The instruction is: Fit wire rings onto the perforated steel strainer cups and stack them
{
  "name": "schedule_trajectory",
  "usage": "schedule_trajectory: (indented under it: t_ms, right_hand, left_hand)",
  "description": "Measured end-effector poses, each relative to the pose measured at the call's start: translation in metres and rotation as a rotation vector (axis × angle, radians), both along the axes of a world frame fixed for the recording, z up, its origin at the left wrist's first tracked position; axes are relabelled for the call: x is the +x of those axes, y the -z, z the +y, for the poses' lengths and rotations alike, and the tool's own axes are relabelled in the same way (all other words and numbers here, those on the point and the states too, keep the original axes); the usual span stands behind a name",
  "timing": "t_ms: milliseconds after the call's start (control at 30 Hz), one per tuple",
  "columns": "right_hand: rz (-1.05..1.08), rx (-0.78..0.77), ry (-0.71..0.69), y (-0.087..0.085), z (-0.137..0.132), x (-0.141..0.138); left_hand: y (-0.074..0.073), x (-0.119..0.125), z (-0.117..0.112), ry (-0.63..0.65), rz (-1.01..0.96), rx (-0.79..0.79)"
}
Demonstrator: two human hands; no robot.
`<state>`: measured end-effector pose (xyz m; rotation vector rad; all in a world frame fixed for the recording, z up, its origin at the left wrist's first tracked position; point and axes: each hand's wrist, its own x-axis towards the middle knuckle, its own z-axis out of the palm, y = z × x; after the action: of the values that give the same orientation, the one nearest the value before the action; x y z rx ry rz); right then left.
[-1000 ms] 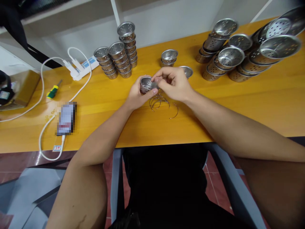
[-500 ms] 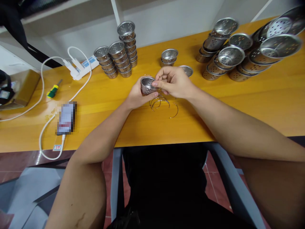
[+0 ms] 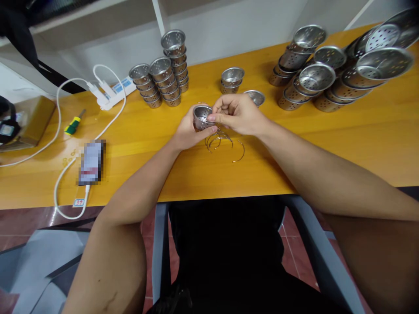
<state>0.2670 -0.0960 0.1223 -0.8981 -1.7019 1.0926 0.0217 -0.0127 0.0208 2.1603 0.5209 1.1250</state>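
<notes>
My left hand (image 3: 189, 129) is wrapped round a small perforated steel cup (image 3: 202, 116), held just above the yellow table (image 3: 327, 139). My right hand (image 3: 238, 114) is closed in a pinch at the cup's rim; what its fingertips hold is too small to make out. Just below both hands lie several curved wire handles (image 3: 224, 141) on the table. A shallow steel cup (image 3: 255, 97) lies behind my right hand, and two nested cups (image 3: 232, 79) stand a little farther back.
Stacks of perforated cups (image 3: 165, 78) stand at the back left, and a big heap of them (image 3: 330, 74) at the back right. A white power strip with cables (image 3: 108, 93), a screwdriver (image 3: 73, 124), a phone (image 3: 91, 162) and a cardboard box (image 3: 31, 122) lie to the left.
My right hand's fingers have curled in from a looser pose to a tight pinch against the cup's rim. My left hand still holds the cup in the same place.
</notes>
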Motion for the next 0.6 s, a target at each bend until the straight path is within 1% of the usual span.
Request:
schedule_trajectory:
  t_ms: [100,200,267,433,533,600]
  right_hand:
    - [-0.014,0.055,0.037,0.007,0.002,0.001]
    - [-0.081,0.166,0.167,0.012,0.004,0.004]
    - [-0.142,0.235,0.220,0.012,0.002,0.005]
    - [-0.237,0.338,0.212,0.004,-0.007,0.004]
    - [-0.305,0.341,0.194,0.004,-0.010,0.002]
    - [-0.323,0.355,0.165,0.007,-0.009,0.002]
  left_hand:
    - [0.002,0.001,0.002,-0.011,-0.007,0.023]
    - [0.007,0.002,0.007,-0.025,-0.035,0.047]
    - [0.009,0.003,0.010,-0.053,-0.064,0.054]
    - [0.008,0.003,0.012,-0.127,-0.046,0.074]
    - [0.008,0.002,0.014,-0.107,-0.058,0.093]
    - [0.009,0.002,0.017,-0.072,-0.088,0.111]
